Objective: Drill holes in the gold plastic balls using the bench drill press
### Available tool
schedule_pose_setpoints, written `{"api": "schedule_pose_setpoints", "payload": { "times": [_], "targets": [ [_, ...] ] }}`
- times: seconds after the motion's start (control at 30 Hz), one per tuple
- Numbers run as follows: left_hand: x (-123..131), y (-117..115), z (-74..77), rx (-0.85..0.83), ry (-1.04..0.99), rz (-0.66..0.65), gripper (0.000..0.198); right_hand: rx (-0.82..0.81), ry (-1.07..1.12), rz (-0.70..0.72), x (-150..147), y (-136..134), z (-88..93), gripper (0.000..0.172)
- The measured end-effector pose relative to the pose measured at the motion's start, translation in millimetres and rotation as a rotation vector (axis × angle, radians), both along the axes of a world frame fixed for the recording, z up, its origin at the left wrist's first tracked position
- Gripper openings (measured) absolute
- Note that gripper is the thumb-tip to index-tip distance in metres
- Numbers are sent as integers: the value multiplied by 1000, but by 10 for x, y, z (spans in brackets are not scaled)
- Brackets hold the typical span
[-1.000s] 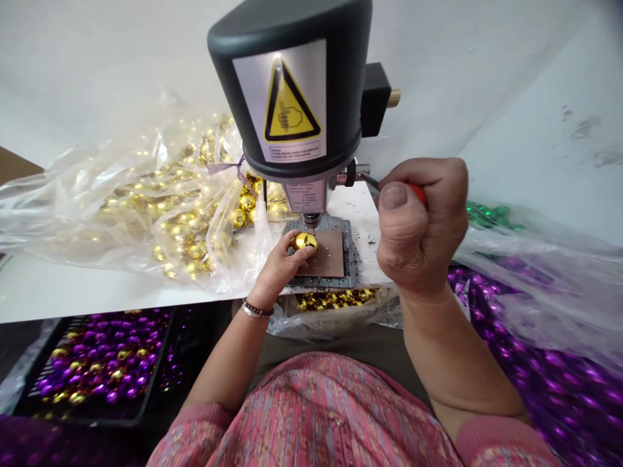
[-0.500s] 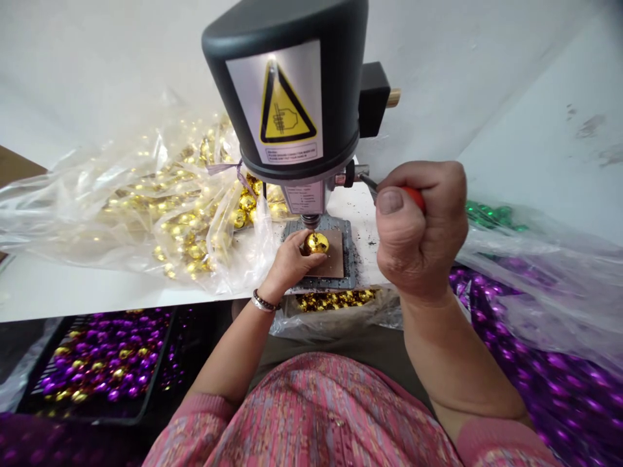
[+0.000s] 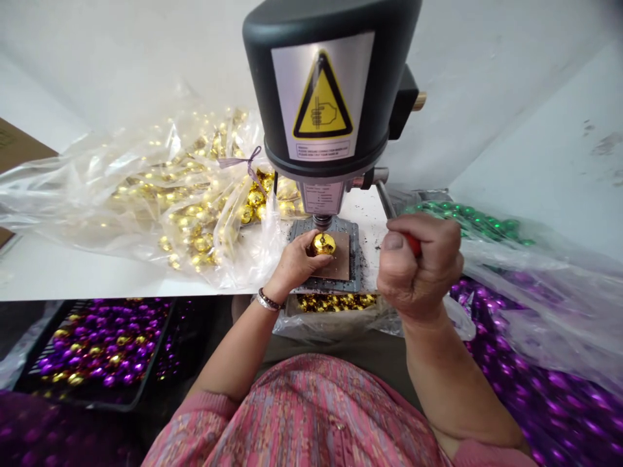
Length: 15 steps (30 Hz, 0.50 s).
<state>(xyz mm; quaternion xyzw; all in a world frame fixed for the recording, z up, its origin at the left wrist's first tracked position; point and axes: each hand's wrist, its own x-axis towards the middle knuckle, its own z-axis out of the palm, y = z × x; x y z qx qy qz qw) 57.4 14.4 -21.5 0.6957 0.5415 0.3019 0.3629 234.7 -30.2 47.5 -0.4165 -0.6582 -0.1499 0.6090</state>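
My left hand (image 3: 298, 261) grips a shiny gold ball (image 3: 324, 244) between thumb and fingers. The ball sits on a brown square board (image 3: 335, 269) over the grey base (image 3: 357, 259) of a bench drill press (image 3: 331, 97). Just above the ball is the drill's chuck (image 3: 322, 221); whether the bit is inside the ball I cannot tell. My right hand (image 3: 421, 266) is closed round the red knob of the press's metal lever (image 3: 387, 200), to the right of the machine and closer to me.
A clear plastic bag (image 3: 195, 201) of gold balls covers the table's left side. Below left stands a black crate (image 3: 139, 395) of purple and gold balls. Gold balls (image 3: 335, 302) lie in an open bag under the table edge. Green balls (image 3: 477, 217) and bagged purple balls (image 3: 540, 370) are at right.
My right hand has pulled the lever downward. The left hand still holds the gold ball under the chuck. The whole view has shifted, so the press appears further right.
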Motion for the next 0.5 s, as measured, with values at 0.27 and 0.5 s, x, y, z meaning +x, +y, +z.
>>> {"api": "schedule_pose_setpoints", "payload": {
  "times": [0.27,0.5],
  "targets": [
    [-1,-27,12,11,-11,-17,45,106,20,42,-18,129,-283,20],
    [-19,-9,-56,25,-55,-29,45,110,79,109,-32,173,-511,18]
  ]
}}
